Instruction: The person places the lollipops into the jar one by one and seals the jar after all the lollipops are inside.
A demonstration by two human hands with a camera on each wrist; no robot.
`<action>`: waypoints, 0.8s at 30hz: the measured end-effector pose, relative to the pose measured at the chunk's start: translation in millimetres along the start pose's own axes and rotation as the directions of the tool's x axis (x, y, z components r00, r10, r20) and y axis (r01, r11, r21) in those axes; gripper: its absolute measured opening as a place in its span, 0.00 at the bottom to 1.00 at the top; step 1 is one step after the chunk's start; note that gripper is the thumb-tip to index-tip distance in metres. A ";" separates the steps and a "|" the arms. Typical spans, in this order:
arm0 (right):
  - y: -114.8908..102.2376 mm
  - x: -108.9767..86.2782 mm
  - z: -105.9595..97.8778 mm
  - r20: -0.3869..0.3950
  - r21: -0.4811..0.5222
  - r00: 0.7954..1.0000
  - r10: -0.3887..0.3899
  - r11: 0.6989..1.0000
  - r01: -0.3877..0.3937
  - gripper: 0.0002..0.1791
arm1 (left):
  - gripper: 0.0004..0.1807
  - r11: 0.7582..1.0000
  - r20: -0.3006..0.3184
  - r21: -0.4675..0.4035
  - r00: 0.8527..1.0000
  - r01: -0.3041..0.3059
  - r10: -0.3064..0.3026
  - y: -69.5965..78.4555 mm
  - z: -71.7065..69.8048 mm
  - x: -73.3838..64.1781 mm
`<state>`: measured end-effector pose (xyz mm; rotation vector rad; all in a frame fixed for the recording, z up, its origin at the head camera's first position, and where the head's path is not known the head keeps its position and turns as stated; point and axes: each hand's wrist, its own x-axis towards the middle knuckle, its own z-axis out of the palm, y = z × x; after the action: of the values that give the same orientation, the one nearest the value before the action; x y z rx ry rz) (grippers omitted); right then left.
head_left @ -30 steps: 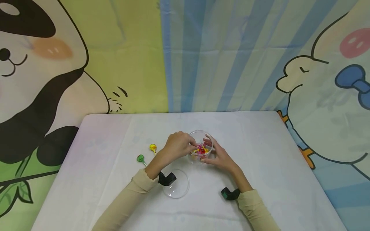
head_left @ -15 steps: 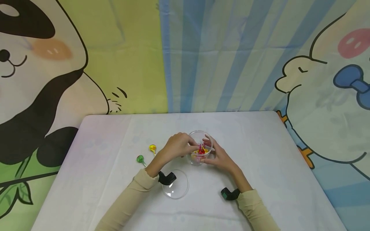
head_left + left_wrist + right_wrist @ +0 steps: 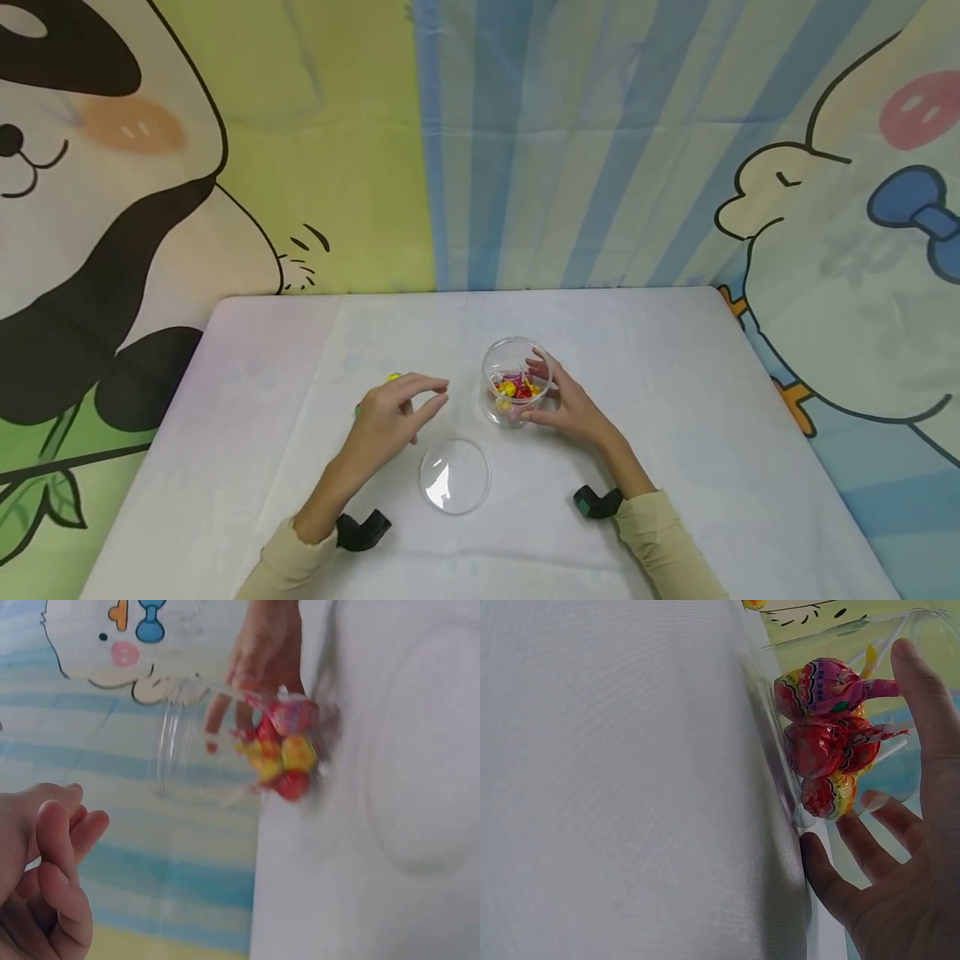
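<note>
From where I stand, the right hand (image 3: 573, 412) has its grip cupped round the side of a clear jar (image 3: 492, 408), which sits toward the middle of the white table (image 3: 622, 342). Its wall is so transparent that I lose its edges, though the fingers show through it. Inside, red, pink and yellow lollipops (image 3: 516, 386) lie heaped over one another; I can't count them, and most of the sticks are hard to follow.

The left hand (image 3: 382, 421) is poised left of the jar, apart from it, its grip narrow, with a small gap between thumb and fingertips. It covers nearly all of a yellow lollipop (image 3: 394, 377) and a green lollipop (image 3: 357, 410), leaving a sliver of each. Seen from the left wrist, that hand is cut off by the edge. A clear lid (image 3: 455, 477) lies nearer the person, glare whitening part of it.
</note>
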<state>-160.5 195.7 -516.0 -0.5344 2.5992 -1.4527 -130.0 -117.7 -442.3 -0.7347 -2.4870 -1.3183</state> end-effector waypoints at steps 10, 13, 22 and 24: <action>-7.4 0.8 -3.5 0.014 0.002 0.999 0.035 0.999 -0.035 0.56 | 0.13 0.948 -0.108 0.190 0.965 0.255 -0.238 -49.7 -30.2 -84.4; -7.2 0.2 -3.8 0.015 0.006 0.999 0.033 0.999 -0.033 0.56 | 0.13 0.937 -0.107 0.206 0.958 0.283 -0.266 -54.2 -28.6 -91.8; -1.2 -0.1 -0.4 0.004 0.014 0.999 0.054 0.998 -0.054 0.56 | 0.16 0.932 -0.019 0.354 0.997 0.077 -0.075 -58.4 -16.4 -65.4; -1.0 -0.5 0.1 0.002 0.016 0.999 0.046 0.999 -0.046 0.56 | 0.18 0.906 -0.004 0.423 1.000 -0.017 0.021 -62.2 -13.7 -56.1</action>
<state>-159.8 195.3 -515.2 -0.4701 2.5788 -1.4569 -115.8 -176.1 -502.1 -0.6402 -2.6161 -0.7230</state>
